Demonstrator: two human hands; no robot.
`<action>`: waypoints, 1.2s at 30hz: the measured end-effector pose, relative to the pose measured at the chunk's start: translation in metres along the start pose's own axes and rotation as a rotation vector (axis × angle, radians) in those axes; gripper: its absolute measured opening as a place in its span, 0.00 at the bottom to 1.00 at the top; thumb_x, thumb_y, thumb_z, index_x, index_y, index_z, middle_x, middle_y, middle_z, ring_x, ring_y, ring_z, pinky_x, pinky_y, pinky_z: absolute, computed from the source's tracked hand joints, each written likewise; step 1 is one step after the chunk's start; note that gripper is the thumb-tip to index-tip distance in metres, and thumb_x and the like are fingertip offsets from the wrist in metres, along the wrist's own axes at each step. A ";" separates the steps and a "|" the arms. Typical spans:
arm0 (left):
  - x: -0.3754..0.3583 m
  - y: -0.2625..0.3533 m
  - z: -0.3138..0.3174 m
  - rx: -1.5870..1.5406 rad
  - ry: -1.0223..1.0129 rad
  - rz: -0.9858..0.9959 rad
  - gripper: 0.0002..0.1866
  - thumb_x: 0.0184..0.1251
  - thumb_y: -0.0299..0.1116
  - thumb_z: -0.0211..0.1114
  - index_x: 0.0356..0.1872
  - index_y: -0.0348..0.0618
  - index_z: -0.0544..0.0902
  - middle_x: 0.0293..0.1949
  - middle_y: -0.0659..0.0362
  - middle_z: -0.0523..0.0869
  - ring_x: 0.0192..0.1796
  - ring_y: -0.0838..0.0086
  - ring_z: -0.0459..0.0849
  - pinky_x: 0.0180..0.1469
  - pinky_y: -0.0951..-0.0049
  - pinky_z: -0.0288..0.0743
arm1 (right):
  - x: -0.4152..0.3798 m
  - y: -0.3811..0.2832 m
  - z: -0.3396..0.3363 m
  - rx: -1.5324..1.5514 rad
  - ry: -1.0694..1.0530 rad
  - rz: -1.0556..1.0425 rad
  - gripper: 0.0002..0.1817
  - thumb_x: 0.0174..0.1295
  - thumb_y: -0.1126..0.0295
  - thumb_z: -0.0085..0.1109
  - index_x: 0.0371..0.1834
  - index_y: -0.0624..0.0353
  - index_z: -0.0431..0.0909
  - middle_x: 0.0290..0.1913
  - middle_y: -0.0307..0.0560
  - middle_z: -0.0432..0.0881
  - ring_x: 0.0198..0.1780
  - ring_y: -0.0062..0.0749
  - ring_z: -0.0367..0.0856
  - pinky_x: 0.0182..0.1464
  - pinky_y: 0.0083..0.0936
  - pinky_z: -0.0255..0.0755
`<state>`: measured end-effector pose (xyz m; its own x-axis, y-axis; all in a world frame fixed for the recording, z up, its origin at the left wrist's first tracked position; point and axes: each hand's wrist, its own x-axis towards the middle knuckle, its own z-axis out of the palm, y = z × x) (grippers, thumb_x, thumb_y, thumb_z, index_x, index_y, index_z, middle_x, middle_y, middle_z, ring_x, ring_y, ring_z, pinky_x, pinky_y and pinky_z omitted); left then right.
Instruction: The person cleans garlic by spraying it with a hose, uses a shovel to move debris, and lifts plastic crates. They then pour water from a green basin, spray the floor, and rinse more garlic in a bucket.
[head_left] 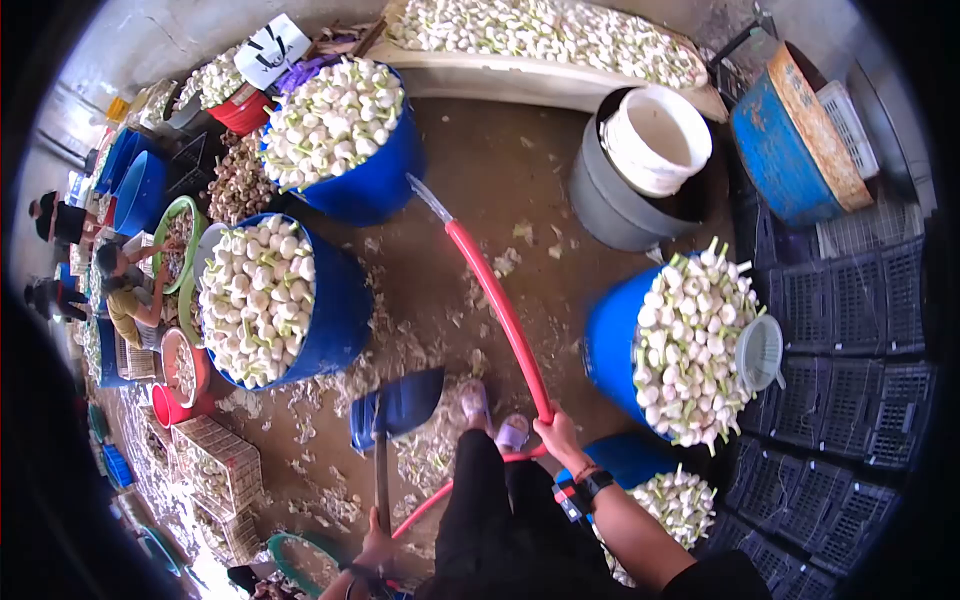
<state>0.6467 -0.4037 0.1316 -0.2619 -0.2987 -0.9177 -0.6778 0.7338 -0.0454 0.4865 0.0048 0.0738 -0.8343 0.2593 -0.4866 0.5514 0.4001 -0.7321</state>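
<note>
My right hand [562,440] is closed around a red hose [498,305] that stretches forward over the floor. Water [428,197] streams from its end at the side of a blue barrel [385,180] heaped with garlic bulbs [335,120]. Lower down, my left hand [376,543] grips the handle of a shovel [381,470]. Its dark blue blade [400,408] rests over scattered garlic skins [430,460] in front of my feet. The hose's rear part runs behind my legs and comes out close to my left hand.
More barrels of garlic stand to the left [340,315] and right [610,340]. A long trough [520,80] of bulbs lies along the far wall. Grey and white tubs [615,190] stand ahead right, stacked black crates [830,400] at right. People [130,300] work at far left.
</note>
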 end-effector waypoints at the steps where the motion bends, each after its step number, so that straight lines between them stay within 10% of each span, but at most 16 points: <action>1: 0.008 -0.006 0.003 -0.107 -0.017 -0.005 0.48 0.42 0.28 0.66 0.62 0.56 0.41 0.39 0.44 0.77 0.41 0.52 0.78 0.40 0.59 0.72 | 0.003 -0.005 0.001 0.013 -0.041 0.017 0.17 0.48 0.61 0.58 0.38 0.58 0.72 0.28 0.58 0.78 0.36 0.57 0.77 0.36 0.41 0.70; 4: 0.058 0.007 -0.003 -0.800 -0.084 0.001 0.27 0.42 0.17 0.61 0.47 0.41 0.62 0.23 0.54 0.74 0.22 0.63 0.79 0.17 0.66 0.74 | 0.014 -0.036 0.010 0.023 -0.005 -0.046 0.15 0.47 0.62 0.58 0.35 0.59 0.73 0.25 0.56 0.77 0.31 0.51 0.78 0.33 0.37 0.70; 9: 0.142 0.047 -0.037 -0.837 -0.113 -0.082 0.19 0.42 0.18 0.61 0.37 0.37 0.66 0.17 0.55 0.73 0.16 0.67 0.77 0.16 0.67 0.72 | 0.030 -0.088 0.035 0.147 -0.037 -0.054 0.10 0.47 0.67 0.59 0.29 0.61 0.73 0.21 0.39 0.73 0.25 0.20 0.72 0.27 0.23 0.67; 15: 0.140 0.014 -0.057 -0.463 0.140 0.261 0.13 0.42 0.25 0.62 0.31 0.35 0.70 0.16 0.56 0.75 0.15 0.72 0.75 0.16 0.71 0.70 | 0.037 -0.106 0.061 0.141 -0.033 -0.045 0.11 0.47 0.66 0.58 0.30 0.61 0.74 0.21 0.49 0.74 0.25 0.31 0.75 0.30 0.29 0.68; 20: 0.167 0.114 -0.116 -0.482 0.174 0.442 0.25 0.44 0.22 0.58 0.49 0.41 0.68 0.21 0.58 0.75 0.19 0.74 0.76 0.19 0.72 0.70 | 0.039 -0.111 0.078 0.145 -0.029 -0.051 0.09 0.49 0.69 0.58 0.32 0.62 0.73 0.22 0.42 0.72 0.25 0.25 0.71 0.29 0.25 0.67; 21: 0.155 0.162 -0.149 -0.370 0.129 0.355 0.32 0.47 0.29 0.56 0.59 0.47 0.61 0.37 0.42 0.80 0.38 0.52 0.81 0.38 0.58 0.74 | 0.042 -0.111 0.082 0.175 -0.040 -0.061 0.08 0.50 0.72 0.57 0.33 0.62 0.73 0.24 0.35 0.71 0.26 0.17 0.68 0.28 0.20 0.66; 24: 0.232 0.249 -0.180 -0.381 0.270 0.444 0.37 0.49 0.30 0.55 0.65 0.51 0.54 0.37 0.43 0.80 0.38 0.50 0.80 0.41 0.57 0.74 | 0.042 -0.118 0.084 0.166 -0.044 -0.045 0.06 0.50 0.74 0.57 0.30 0.60 0.71 0.25 0.34 0.71 0.26 0.15 0.68 0.28 0.18 0.65; 29: 0.329 0.338 -0.229 -0.377 0.379 0.405 0.34 0.49 0.46 0.58 0.59 0.46 0.63 0.43 0.42 0.79 0.48 0.50 0.77 0.49 0.58 0.71 | 0.039 -0.098 0.087 0.147 -0.057 0.043 0.06 0.51 0.72 0.57 0.29 0.61 0.72 0.24 0.38 0.73 0.27 0.19 0.69 0.31 0.22 0.67; 36: 0.340 0.256 -0.159 -0.137 0.255 0.162 0.20 0.49 0.40 0.59 0.40 0.34 0.78 0.43 0.41 0.79 0.48 0.50 0.77 0.49 0.59 0.72 | 0.029 -0.092 0.087 0.198 -0.112 0.063 0.05 0.52 0.74 0.57 0.27 0.60 0.70 0.22 0.37 0.70 0.26 0.15 0.66 0.28 0.18 0.65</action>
<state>0.2749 -0.4145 -0.1292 -0.5255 -0.3403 -0.7798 -0.6946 0.7008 0.1623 0.4115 -0.1014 0.0855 -0.7988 0.1748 -0.5756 0.6013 0.2031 -0.7728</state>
